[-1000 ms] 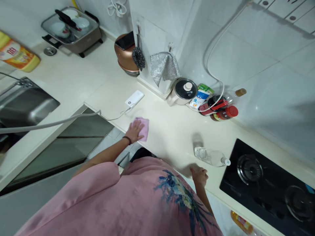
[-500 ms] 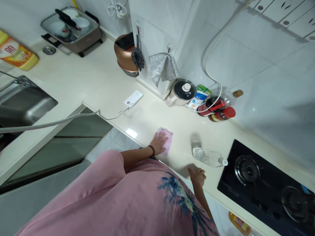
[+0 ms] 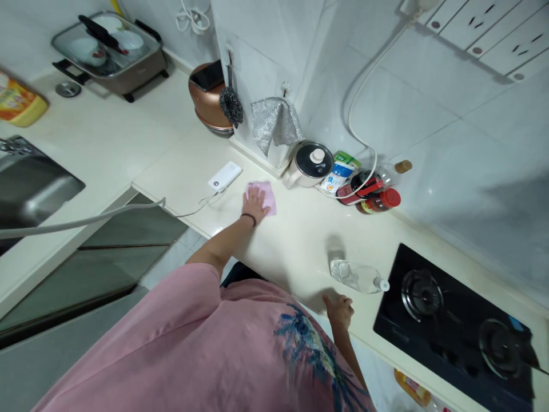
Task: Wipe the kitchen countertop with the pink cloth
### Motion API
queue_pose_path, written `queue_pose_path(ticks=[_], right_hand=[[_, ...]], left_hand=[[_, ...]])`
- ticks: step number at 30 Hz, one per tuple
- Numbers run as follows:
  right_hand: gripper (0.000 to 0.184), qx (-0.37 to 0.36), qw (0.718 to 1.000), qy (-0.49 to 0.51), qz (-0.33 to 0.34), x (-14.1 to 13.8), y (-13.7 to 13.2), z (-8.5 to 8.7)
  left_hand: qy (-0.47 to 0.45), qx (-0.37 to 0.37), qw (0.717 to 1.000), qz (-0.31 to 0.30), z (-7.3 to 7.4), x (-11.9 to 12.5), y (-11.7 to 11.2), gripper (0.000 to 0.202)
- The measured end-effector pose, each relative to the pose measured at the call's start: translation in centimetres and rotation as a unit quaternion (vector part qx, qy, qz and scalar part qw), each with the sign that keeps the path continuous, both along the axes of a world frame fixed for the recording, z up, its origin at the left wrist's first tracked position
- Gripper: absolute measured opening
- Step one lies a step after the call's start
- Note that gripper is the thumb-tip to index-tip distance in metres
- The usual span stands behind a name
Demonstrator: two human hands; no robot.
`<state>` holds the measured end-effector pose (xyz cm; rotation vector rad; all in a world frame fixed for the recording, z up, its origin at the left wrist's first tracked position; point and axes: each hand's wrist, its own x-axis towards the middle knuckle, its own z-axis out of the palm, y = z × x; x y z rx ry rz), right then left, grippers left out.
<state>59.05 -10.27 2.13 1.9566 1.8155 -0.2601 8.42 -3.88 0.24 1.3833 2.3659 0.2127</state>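
Observation:
My left hand [image 3: 256,204] lies flat, fingers spread, on a pink cloth [image 3: 269,199] that is pressed against the counter. The cloth pokes out past the fingertips and on the right side of the hand. A white power bank [image 3: 225,175] with a cable plugged in sits just to the left. My right hand [image 3: 339,311] rests at the counter's front edge, thumb held apart from loosely bent fingers, and I see nothing in it. Close above it a clear plastic bottle [image 3: 359,276] lies on its side, cap towards the stove.
A black gas stove [image 3: 454,337] is set in the counter [image 3: 295,240] at the right. Along the wall stand a lidded pot [image 3: 305,167], seasoning packs and a red-capped jar [image 3: 380,201]. A sink [image 3: 38,191] and an electric pan [image 3: 114,54] are at the left. A cable hangs in front.
My left hand has slid the pink cloth up and to the left, away from the front edge and nearer the power bank. The right hand stays at the counter edge.

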Motion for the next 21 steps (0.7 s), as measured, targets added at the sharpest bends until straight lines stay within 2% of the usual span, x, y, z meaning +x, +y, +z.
queue_pose_path(ticks=[2,3,5,7,8,11,14,17,21], right_hand=[[0.069,0.007,1.000,0.002,-0.001,0.0,-0.2,-0.1],[0.068,0.010,1.000,0.003,0.000,0.0,-0.3,-0.1],[0.065,0.019,1.000,0.007,0.000,0.0,-0.5,-0.1],[0.064,0.021,1.000,0.009,0.004,0.0,-0.6,-0.1],[0.064,0.021,1.000,0.008,0.008,0.0,-0.6,-0.1],[0.069,0.018,1.000,0.006,0.024,0.0,-0.7,-0.1],[0.071,0.023,0.999,0.013,0.022,-0.1,-0.9,0.0],[0.073,0.030,0.999,0.025,0.008,-0.2,-1.1,0.1],[0.073,0.030,0.999,0.042,-0.009,-0.5,-1.1,0.3]], left_hand=[[0.008,-0.013,0.998,0.055,0.4,-3.5,0.3,0.085],[0.011,-0.019,0.997,0.078,0.5,-4.3,0.5,0.085],[0.023,-0.024,0.993,0.116,0.5,-4.1,0.7,0.082],[0.034,-0.017,0.992,0.121,0.2,-1.6,1.0,0.079],[0.034,-0.012,0.994,0.101,0.0,0.3,1.2,0.078],[0.007,-0.002,0.999,-0.039,-0.6,7.0,2.0,0.078],[-0.022,0.002,0.987,-0.161,-0.9,13.0,3.9,0.080],[-0.036,0.015,0.975,-0.219,-1.0,16.8,7.4,0.084],[-0.055,0.027,0.962,-0.267,-0.8,19.4,13.7,0.088]])
